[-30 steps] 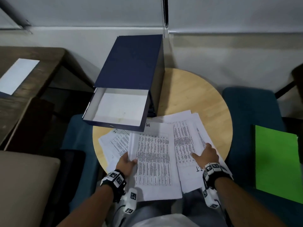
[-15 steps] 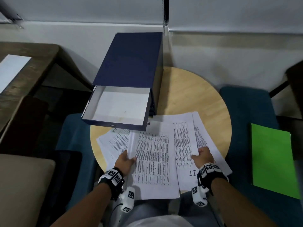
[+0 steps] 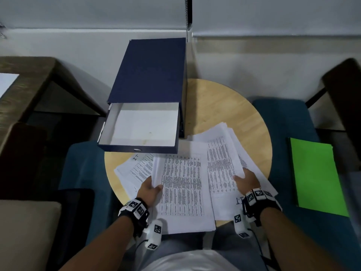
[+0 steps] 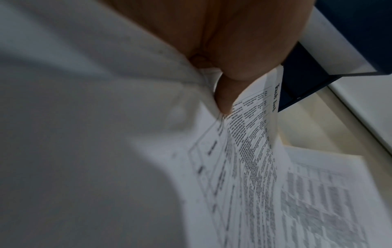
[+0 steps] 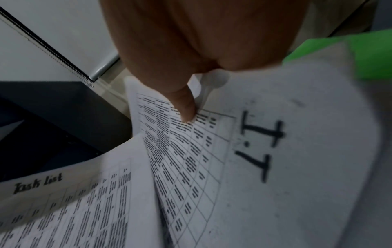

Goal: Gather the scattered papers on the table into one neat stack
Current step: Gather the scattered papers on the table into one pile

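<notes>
Two hands hold papers on our round table.

We grip the middle papers (image 3: 182, 190) at their left edge with our left hand (image 3: 149, 189), and our right hand (image 3: 246, 181) pinches the bunch of right papers (image 3: 221, 169), thumb on top. More sheets (image 3: 134, 169) poke out under the left side. Right behind them a blue box (image 3: 148, 75) stands with its drawer (image 3: 140, 128) open over the papers' far edge. Off to the right lies a green folder (image 3: 316, 175).

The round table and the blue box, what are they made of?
The table looks like pale wood or a wood-look top: light grain lines, matte. The blue box seems to be cardboard with a dull navy covering; its open drawer shows thin white walls. Neither can be told for sure.
</notes>
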